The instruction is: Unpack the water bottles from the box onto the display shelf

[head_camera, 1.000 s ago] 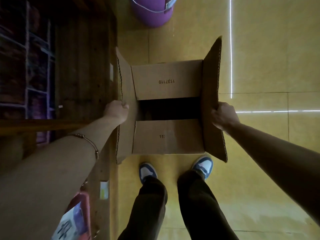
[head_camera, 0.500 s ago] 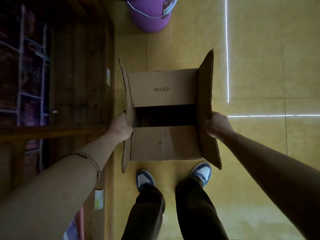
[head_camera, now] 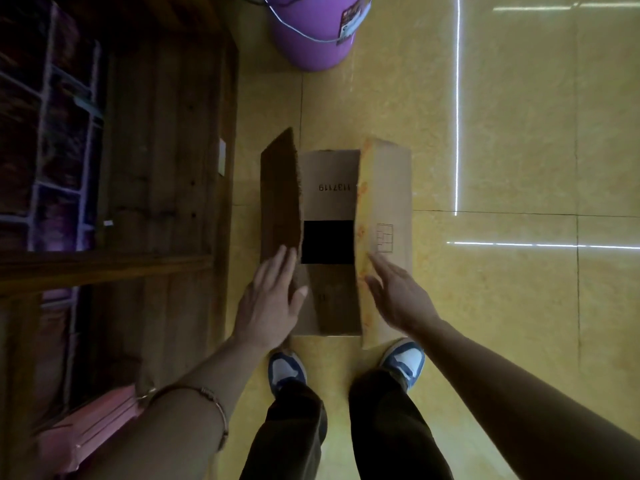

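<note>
Box [head_camera: 329, 188] sits on the floor just ahead of my shoes, inner flaps partly closed over a dark gap; no bottles visible. Left hand [head_camera: 270, 303] and right hand [head_camera: 398, 296] lie flat, fingers straight, on the long side flaps, gripping nothing. Risk: flaps springing inward and blocking my reach. Shelf unit [head_camera: 166, 168] close on the left; floor on the right is open room.

Brown box [head_camera: 329, 174], purple bucket [head_camera: 311, 43], mottled yellow floor [head_camera: 519, 133], blue-and-white shoes [head_camera: 286, 370].
</note>
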The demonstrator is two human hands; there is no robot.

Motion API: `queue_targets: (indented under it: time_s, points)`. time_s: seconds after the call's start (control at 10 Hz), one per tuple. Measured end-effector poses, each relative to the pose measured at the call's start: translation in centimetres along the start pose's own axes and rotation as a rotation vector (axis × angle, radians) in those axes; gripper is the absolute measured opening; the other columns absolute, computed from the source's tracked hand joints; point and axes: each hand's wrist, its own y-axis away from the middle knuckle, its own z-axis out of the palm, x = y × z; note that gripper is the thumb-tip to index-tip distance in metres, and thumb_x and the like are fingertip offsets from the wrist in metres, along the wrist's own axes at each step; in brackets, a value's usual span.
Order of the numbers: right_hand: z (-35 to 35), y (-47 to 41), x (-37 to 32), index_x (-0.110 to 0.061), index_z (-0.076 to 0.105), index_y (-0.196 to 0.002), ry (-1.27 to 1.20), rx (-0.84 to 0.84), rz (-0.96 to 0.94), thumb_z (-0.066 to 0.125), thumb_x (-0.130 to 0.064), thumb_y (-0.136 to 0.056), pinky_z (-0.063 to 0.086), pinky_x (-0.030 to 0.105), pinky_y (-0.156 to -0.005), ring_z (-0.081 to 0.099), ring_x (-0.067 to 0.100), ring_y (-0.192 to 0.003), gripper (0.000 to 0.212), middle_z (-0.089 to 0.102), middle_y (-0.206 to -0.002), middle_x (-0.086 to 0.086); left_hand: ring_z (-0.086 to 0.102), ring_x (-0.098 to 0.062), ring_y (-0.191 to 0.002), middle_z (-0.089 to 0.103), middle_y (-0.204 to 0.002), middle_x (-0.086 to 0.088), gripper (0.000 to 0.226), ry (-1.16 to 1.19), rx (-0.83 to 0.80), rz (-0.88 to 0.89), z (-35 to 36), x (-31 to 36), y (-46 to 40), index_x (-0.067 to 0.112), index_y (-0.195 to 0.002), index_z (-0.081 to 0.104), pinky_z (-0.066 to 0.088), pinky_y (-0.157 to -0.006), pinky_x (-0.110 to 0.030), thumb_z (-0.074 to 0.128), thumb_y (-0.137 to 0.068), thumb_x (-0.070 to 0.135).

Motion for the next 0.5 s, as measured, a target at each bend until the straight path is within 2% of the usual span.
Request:
queue_targets:
  time_s: [0.1,0.2,0.3,0.4,0.5]
  points:
    - [2.0,-1.8,0.2,-0.026,0.012,-0.152,0.173,-0.153,-0.029,0.032,-0.033,-0.103,0.033,0.042,-0.110,0.017,0.020,-0.145,0.054,0.011,-0.160,-0.004,-0.002,-0.019,-0.146,-0.009,-0.160,0.007,0.072,-0.117,-0.091,0.004,2.7,0.7,-1.4,0.026,-0.151,-0.006,0.016,-0.116,-0.042,0.031,-0.096,0.054]
    - [3.7,-3.3,1.0,-0.024,0.006,-0.153,0.272,-0.264,0.004,0.038,-0.028,-0.101,0.031,0.042,-0.111,0.011,0.023,-0.147,0.061,0.001,-0.161,-0.001,-0.009,-0.019,-0.146,-0.018,-0.158,0.007,0.067,-0.155,-0.253,-0.024,5.4,0.7,-2.8,0.028,-0.152,-0.004,0.011,-0.116,-0.046,0.027,-0.098,0.053]
    - [4.7,-4.3,2.2,-0.023,-0.001,-0.153,0.457,-0.298,-0.007,0.039,-0.025,-0.100,0.027,0.044,-0.115,0.005,0.025,-0.147,0.066,-0.007,-0.161,-0.001,-0.019,-0.016,-0.144,-0.027,-0.155,0.007,0.064,-0.301,-0.355,-0.039,7.6,-0.3,-3.2,0.033,-0.151,-0.005,0.003,-0.117,-0.046,0.028,-0.100,0.049]
    - [4.4,-4.1,2.5,-0.021,-0.002,-0.153,0.482,-0.294,-0.038,0.044,-0.023,-0.098,0.031,0.042,-0.113,0.007,0.025,-0.146,0.072,-0.008,-0.161,0.000,-0.023,-0.017,-0.143,-0.031,-0.153,0.005,0.070,-0.380,-0.388,-0.054,8.0,-0.6,-3.6,0.033,-0.150,-0.012,-0.004,-0.117,-0.043,0.035,-0.099,0.044]
    - [3.4,-2.5,1.4,-0.018,-0.002,-0.153,0.393,-0.293,-0.024,0.045,-0.025,-0.098,0.034,0.041,-0.110,0.009,0.023,-0.146,0.073,-0.005,-0.161,0.001,-0.013,-0.019,-0.146,-0.021,-0.157,0.004,0.071,-0.310,-0.392,-0.071,6.5,0.9,-3.2,0.030,-0.152,-0.004,0.002,-0.118,-0.043,0.041,-0.097,0.042]
